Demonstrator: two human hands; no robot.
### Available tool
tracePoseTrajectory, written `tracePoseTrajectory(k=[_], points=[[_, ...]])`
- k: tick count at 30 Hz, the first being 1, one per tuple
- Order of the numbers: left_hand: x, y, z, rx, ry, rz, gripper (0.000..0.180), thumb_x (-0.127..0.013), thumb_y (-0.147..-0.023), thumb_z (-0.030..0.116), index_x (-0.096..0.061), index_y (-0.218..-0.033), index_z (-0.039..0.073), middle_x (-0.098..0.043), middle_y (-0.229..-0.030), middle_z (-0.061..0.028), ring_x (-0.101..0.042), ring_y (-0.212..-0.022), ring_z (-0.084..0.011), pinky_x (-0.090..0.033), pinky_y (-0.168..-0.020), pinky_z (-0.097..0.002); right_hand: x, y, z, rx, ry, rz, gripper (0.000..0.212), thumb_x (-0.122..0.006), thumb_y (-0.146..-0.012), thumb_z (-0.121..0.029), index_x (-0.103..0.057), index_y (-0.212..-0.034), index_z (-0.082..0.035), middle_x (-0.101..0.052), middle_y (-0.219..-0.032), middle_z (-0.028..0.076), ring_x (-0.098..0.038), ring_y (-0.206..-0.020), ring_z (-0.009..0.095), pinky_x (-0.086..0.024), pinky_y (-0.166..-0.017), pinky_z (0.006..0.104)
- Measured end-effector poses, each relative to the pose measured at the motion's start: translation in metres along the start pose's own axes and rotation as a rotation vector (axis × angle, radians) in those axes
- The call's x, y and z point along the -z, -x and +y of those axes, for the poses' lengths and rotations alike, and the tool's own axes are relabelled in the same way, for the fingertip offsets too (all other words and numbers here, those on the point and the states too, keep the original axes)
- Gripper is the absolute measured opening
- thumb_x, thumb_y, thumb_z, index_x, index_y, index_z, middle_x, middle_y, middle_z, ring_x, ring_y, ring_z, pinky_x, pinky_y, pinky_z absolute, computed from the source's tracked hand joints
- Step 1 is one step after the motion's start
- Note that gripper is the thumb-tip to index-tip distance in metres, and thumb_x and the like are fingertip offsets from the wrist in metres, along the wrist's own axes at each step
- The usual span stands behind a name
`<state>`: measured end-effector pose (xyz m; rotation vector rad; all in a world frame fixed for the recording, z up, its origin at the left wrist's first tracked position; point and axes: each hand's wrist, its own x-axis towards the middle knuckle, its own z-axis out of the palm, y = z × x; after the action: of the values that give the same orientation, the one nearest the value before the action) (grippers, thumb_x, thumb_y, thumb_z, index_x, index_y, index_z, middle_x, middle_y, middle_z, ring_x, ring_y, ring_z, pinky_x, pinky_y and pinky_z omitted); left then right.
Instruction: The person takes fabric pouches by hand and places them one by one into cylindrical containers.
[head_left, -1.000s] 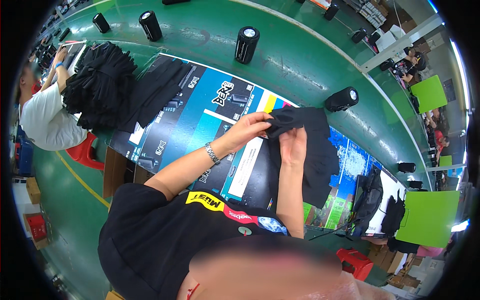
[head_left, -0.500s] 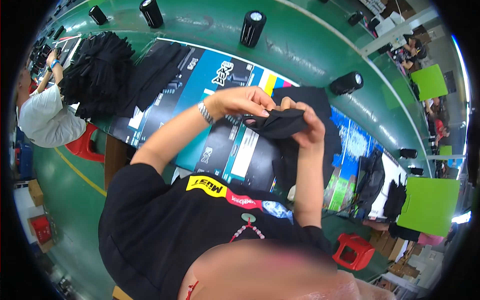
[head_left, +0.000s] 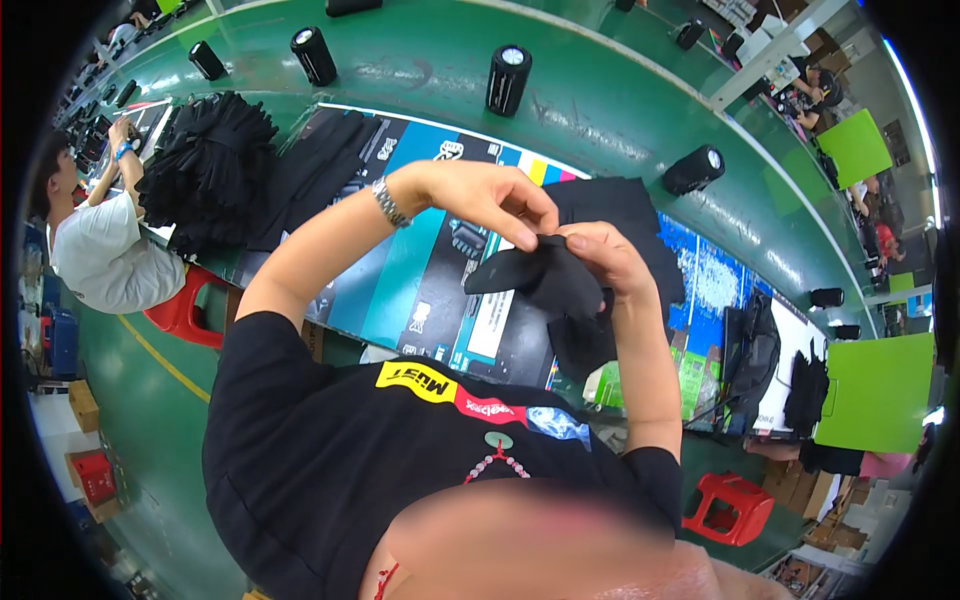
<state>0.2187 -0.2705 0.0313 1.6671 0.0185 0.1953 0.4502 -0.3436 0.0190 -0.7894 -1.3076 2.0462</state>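
Both of my hands hold a piece of black fabric up above the table. My left hand, with a metal watch on its wrist, pinches the fabric's upper edge between thumb and fingers. Close beside it my right hand grips the same edge, fingers curled. The fabric hangs in loose folds below the fingertips, and a spot of pink skin shows at its right side. Under and behind my right hand lies a larger pile of flat black cloth.
A printed sheet covers the table. At the left rise a bundle of black strips and dark cloth pieces. Black cylinders stand along the green surface beyond. A person in white sits left; a red stool stands lower right.
The black fabric has turned and now hangs lower, with a flap spread out to the left. My right hand has come down slightly, and its fingers have moved to the fabric's upper edge.
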Motion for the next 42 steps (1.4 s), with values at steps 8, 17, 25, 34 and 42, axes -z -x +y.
tracePoseTrajectory(k=[8,17,25,34,42], points=[[0.013,0.015,0.02,-0.11,0.411,0.527,0.019,-0.066,-0.085,0.015,-0.064,-0.087,-0.004,-0.064,-0.081,-0.0041,-0.057,-0.07,-0.0083,-0.046,-0.063,-0.0222,0.002,-0.032,-0.043,0.464,0.282,0.047,0.022,-0.055,-0.092,-0.018,-0.06,-0.083,0.002,-0.061,-0.089,0.007,-0.058,-0.087,0.017,-0.043,-0.085,0.0307],[0.053,0.008,-0.029,0.009,0.236,0.757,0.025,-0.062,-0.09,0.017,-0.061,-0.109,0.0,-0.064,-0.099,-0.0019,-0.059,-0.09,-0.0058,-0.048,-0.08,-0.0208,0.05,-0.116,-0.025,0.465,-0.119,0.123,0.019,-0.054,-0.092,-0.02,-0.059,-0.1,-0.003,-0.063,-0.096,0.004,-0.059,-0.089,0.01,-0.046,-0.081,0.0236],[0.114,0.018,-0.041,-0.104,0.515,0.934,0.025,-0.055,-0.094,0.021,-0.06,-0.107,0.0,-0.065,-0.098,-0.0053,-0.063,-0.088,-0.012,-0.051,-0.078,-0.0254,0.056,-0.152,-0.014,0.298,-0.117,0.218,0.024,-0.049,-0.095,-0.018,-0.059,-0.111,-0.002,-0.062,-0.107,0.004,-0.058,-0.097,0.012,-0.046,-0.086,0.0293],[0.177,-0.051,-0.066,-0.161,0.138,1.188,0.018,-0.057,-0.093,0.018,-0.06,-0.1,0.001,-0.061,-0.088,-0.0005,-0.056,-0.079,-0.0076,-0.045,-0.072,-0.0231,0.143,-0.221,-0.042,0.74,0.844,1.326,0.012,-0.057,-0.083,-0.007,-0.064,-0.091,-0.001,-0.06,-0.088,0.015,-0.059,-0.083,0.03,-0.046,-0.074,0.0383],[0.209,-0.069,-0.111,-0.04,0.304,1.323,0.018,-0.056,-0.092,0.013,-0.061,-0.096,-0.004,-0.064,-0.079,-0.0057,-0.06,-0.066,-0.0127,-0.049,-0.059,-0.0269,0.163,-0.246,-0.059,0.493,0.501,1.278,0.013,-0.064,-0.078,-0.011,-0.072,-0.085,-0.003,-0.069,-0.084,0.018,-0.066,-0.074,0.027,-0.05,-0.072,0.034]])
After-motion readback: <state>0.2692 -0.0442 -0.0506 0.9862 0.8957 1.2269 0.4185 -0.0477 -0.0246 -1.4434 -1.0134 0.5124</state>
